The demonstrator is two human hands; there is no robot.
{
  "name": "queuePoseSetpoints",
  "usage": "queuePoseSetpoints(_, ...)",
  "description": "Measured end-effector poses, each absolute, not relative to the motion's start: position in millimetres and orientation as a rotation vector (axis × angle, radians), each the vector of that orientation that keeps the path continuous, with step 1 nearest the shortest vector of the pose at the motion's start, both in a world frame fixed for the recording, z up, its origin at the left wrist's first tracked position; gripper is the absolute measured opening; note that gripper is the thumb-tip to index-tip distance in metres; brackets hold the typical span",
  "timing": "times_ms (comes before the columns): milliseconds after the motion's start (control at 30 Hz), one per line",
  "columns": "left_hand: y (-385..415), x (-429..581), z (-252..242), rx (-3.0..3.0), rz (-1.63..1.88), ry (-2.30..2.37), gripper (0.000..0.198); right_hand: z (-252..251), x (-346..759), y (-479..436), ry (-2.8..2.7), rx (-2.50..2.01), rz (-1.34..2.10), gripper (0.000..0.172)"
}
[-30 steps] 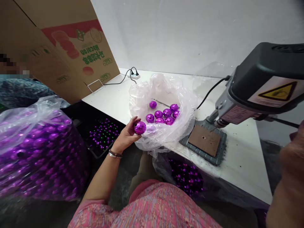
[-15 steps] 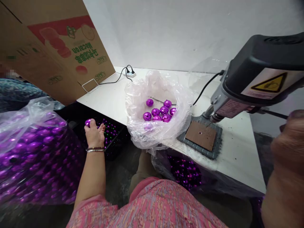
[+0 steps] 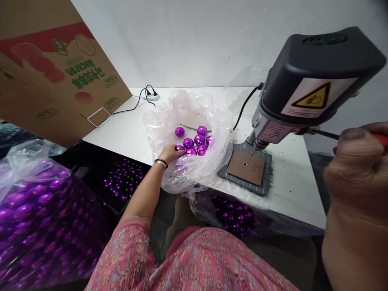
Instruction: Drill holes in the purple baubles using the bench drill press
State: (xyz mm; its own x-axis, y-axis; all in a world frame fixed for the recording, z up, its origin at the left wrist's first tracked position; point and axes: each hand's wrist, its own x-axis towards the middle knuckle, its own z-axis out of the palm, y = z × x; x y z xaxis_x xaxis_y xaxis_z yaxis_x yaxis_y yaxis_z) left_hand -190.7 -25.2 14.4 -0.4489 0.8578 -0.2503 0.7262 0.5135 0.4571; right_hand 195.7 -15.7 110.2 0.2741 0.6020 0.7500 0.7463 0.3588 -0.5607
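My left hand (image 3: pixel 170 154) reaches over the near rim of a clear plastic bag (image 3: pixel 154 121), its fingers closed around a shiny purple ball (image 3: pixel 180 148) at the left of a small group. Part of the fingers is hidden behind the ball and the plastic. Several other faceted purple balls, such as one ball (image 3: pixel 202 130), lie in the bag. At the right edge my right hand (image 3: pixel 357 169) is wrapped round the red-ended lever (image 3: pixel 381 140) of a bench drill press (image 3: pixel 303 81). Under its chuck (image 3: pixel 260 144), a brown board (image 3: pixel 246 166) with a hole lies on the base.
A tied bag full of purple balls (image 3: pixel 45 226) stands at the left, beside a black crate (image 3: pixel 117 208) with more balls. A cardboard box (image 3: pixel 75 93) leans at the back left. A power strip (image 3: pixel 152 97) sits on the white table (image 3: pixel 291 202). More purple balls (image 3: pixel 235 216) show below the table edge.
My left hand has left a purple ball over the crate and moved right into the plastic bag, onto another ball. The view has shifted slightly right. My right hand stays at the lever.
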Motion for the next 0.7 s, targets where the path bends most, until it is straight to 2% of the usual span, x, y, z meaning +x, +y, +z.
queuePoseSetpoints(167, -46, -181, 29, 0.832, 1.218, 1.788, 0.032, 119, 190, -19, -1.432, -1.286, -0.115, 0.027)
queuePoseSetpoints(233, -57, -166, 40, 0.744, 1.356, 1.525, 0.034, 120, 188, -20, -1.415, -1.286, -0.117, 0.030)
queuePoseSetpoints(333, -71, -129, 49, 0.773, 1.276, 1.281, 0.040, 126, 187, -19, -1.369, -1.280, -0.143, 0.034)
queuePoseSetpoints(467, -77, -74, 41, 0.826, 1.096, 1.061, 0.050, 151, 187, -9, -1.392, -1.314, -0.051, 0.018)
queuePoseSetpoints(567, -68, -40, 25, 0.850, 1.056, 1.058, 0.054, 172, 188, 9, -1.394, -1.356, 0.055, 0.027)
queuePoseSetpoints(700, -46, -10, 8, 0.992, 1.026, 1.228, 0.047, 189, 189, 33, -1.346, -1.441, 0.171, 0.039)
